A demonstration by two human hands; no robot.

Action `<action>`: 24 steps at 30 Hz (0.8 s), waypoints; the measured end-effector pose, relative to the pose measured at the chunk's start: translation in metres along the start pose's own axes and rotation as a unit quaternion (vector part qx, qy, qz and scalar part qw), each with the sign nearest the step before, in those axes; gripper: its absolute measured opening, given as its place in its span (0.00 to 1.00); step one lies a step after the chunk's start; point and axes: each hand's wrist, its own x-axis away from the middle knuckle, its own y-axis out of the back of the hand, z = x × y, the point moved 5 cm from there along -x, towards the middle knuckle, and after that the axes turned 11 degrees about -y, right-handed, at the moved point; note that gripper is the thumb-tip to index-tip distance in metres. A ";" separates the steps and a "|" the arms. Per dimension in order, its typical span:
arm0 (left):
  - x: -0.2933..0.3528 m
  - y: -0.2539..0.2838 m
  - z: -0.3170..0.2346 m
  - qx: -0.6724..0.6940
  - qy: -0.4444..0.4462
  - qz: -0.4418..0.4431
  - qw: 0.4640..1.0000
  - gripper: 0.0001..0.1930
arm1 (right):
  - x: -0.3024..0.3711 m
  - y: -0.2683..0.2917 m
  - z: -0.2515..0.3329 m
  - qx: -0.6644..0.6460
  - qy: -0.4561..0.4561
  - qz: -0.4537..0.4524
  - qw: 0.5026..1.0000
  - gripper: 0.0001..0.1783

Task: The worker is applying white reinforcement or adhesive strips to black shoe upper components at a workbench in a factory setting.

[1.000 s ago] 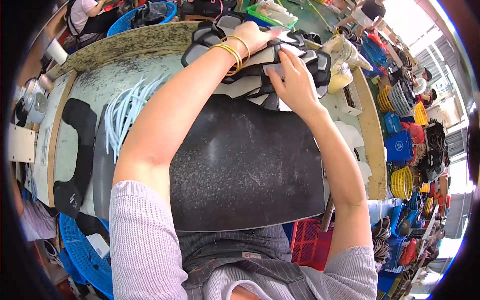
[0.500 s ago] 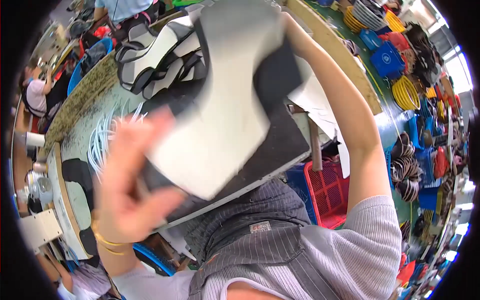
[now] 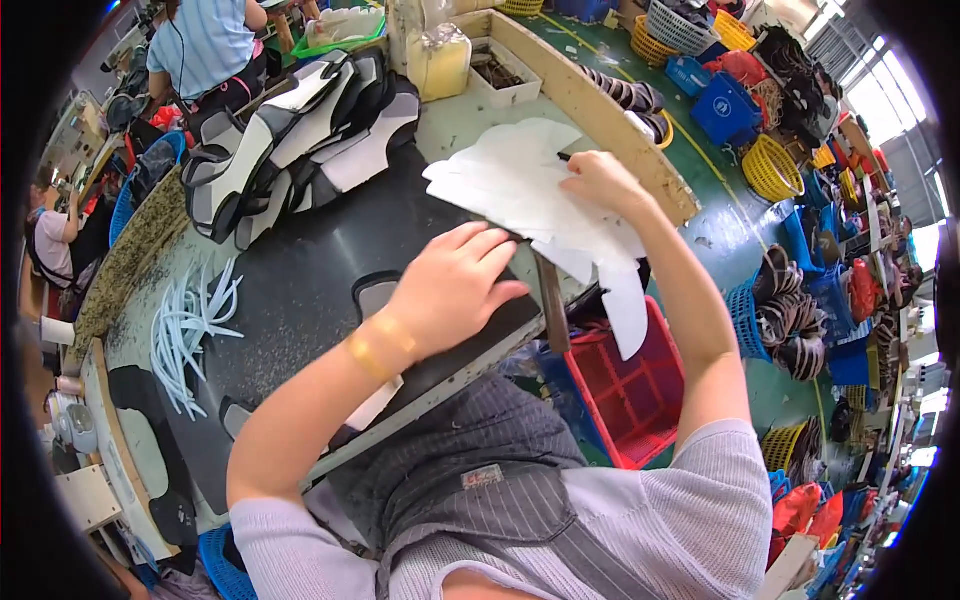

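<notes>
My left hand (image 3: 452,290) reaches over the black mat (image 3: 320,245), fingers stretched out and thumb apart, holding nothing visible. Its fingertips are close to the near edge of a loose stack of white cut sheets (image 3: 510,180). Beneath my left forearm lies a flat piece with grey face and black edging (image 3: 377,297), mostly hidden by the arm. My right hand (image 3: 605,185) rests at the far right of the white stack, fingers curled and pressed together; what they pinch is hidden. A dark wooden-looking bar (image 3: 551,300) sticks out past the table edge between the hands.
A heap of black, grey and white cut pieces (image 3: 310,130) lies at the far left, and light-blue cords (image 3: 190,340) at left. Beyond stand a yellowish block (image 3: 440,65) and a white box (image 3: 505,80). A red crate (image 3: 655,400) sits below the table's right edge.
The white, grey and black piece held up before me is out of the air. My right hand has come down onto the white sheets; my left has swung right over the mat.
</notes>
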 end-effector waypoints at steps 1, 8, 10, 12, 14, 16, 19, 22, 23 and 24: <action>-0.012 -0.024 0.007 -0.019 -0.018 -0.018 0.999 0.22 | -0.005 -0.011 -0.003 0.006 -0.050 0.050 0.997 0.19; -0.036 -0.113 0.012 -0.043 0.094 0.133 0.986 0.27 | 0.012 -0.035 -0.013 -0.146 -0.144 0.027 0.978 0.29; -0.039 -0.108 0.013 -0.015 0.103 0.129 0.986 0.27 | 0.010 -0.027 -0.009 -0.156 -0.197 0.091 0.963 0.28; -0.040 -0.110 0.010 -0.028 0.095 0.119 0.988 0.28 | 0.006 -0.032 -0.017 -0.123 -0.194 0.071 0.971 0.28; -0.043 -0.115 0.011 -0.016 0.101 0.120 0.987 0.33 | -0.004 -0.036 -0.023 -0.091 -0.191 0.049 0.976 0.28; -0.048 -0.117 0.013 -0.018 0.116 0.139 0.983 0.34 | -0.011 -0.038 -0.023 -0.063 -0.168 0.037 0.983 0.29; -0.052 -0.113 0.010 -0.015 0.138 0.151 0.979 0.34 | -0.022 -0.037 -0.024 -0.036 -0.168 0.056 0.983 0.28; -0.054 -0.109 0.007 -0.013 0.150 0.165 0.975 0.34 | -0.025 -0.043 -0.027 -0.035 -0.159 0.015 0.987 0.25; -0.053 -0.110 0.007 -0.009 0.158 0.186 0.970 0.35 | -0.024 -0.044 -0.027 -0.035 -0.157 0.012 0.987 0.25; -0.053 -0.111 0.007 -0.011 0.158 0.185 0.970 0.35 | -0.023 -0.045 -0.030 -0.062 -0.174 0.018 0.983 0.24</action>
